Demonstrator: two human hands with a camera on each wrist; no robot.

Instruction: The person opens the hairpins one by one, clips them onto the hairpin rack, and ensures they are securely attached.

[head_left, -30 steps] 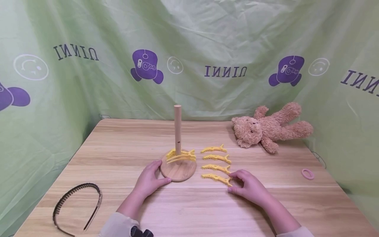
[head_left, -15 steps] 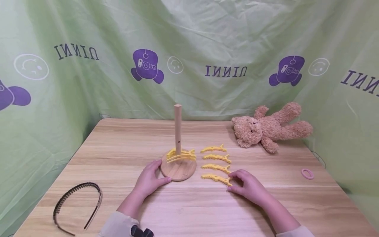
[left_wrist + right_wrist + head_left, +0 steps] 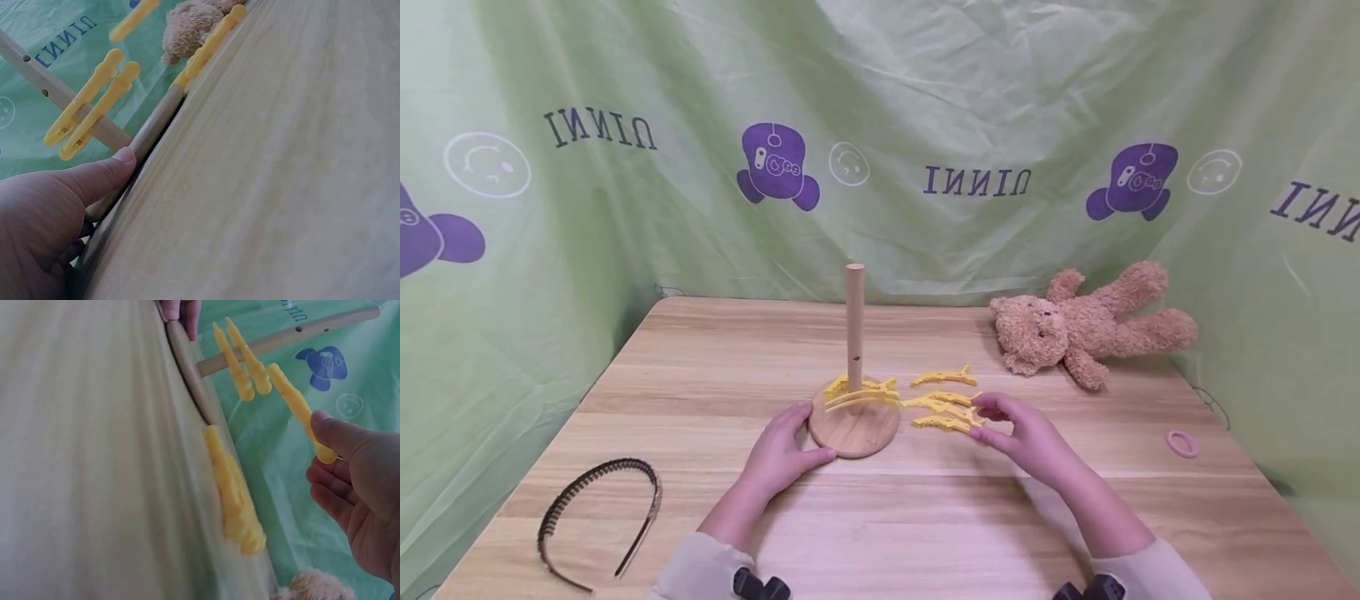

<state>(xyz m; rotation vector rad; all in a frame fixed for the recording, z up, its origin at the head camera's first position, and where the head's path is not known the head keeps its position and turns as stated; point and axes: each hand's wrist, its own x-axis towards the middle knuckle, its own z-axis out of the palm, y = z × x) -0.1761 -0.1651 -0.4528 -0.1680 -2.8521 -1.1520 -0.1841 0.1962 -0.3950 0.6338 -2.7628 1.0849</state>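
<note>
Right hand pinches yellow clip between thumb and fingers, raised above table, right of wooden post. Left hand grips left near rim of round base, thumb and fingers set wide. Two fixed-looking clips at lower post; loose clips lie right of base. Plush bear far right; headband near left.

Curtained-off booth — printed green drapes on three sides, wood-grain table within

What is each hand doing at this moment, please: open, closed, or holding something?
Left hand: holding the round wooden base by its edge.
Right hand: holding a yellow clip, pinched.
</note>
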